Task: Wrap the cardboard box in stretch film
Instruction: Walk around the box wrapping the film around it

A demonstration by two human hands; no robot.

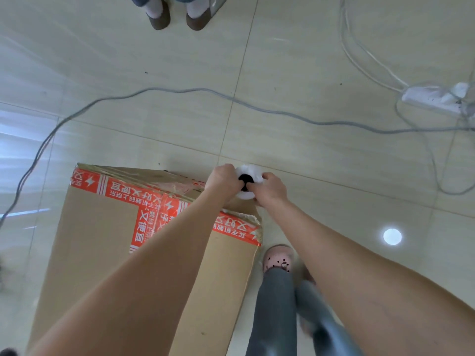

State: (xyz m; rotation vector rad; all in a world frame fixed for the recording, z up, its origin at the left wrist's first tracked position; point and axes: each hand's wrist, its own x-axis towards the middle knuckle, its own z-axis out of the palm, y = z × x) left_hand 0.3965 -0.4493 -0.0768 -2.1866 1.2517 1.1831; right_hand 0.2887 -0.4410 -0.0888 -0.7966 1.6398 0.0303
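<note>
Head view:
- Cardboard box (pixel 102 253) is standing on the tiled floor (pixel 308 60), occupying lower left to ctr of frame. Red printed tape (pixel 123 188) is running across its top face along the far edge, w/ a second strip crossing it toward the btm.
- Wrinkled clear film is showing over the box's far edge, near the hands.
- Stretch film roll (pixel 253 173) is sitting at frame ctr, just past the box's far right corner, seen end-on: white film around a dark core.
- L hand (pixel 223 179) is gripping the roll's left side, fingers curled round it.
- R hand (pixel 271 188) is gripping the roll's right side, fingers curled, fingertips at the core.
- Both forearms are reaching up from the btm edge, the L one crossing over the box top.
- Wearer's pink slipper (pixel 279 258) is standing just beside the box's right side.
- Grey cable (pixel 180 91) is snaking across the floor above the box.
- White power strip (pixel 431 98) is lying upper right, w/ more cords around it.
- Another person's brown shoes (pixel 159 20) are showing at the top edge.
</note>
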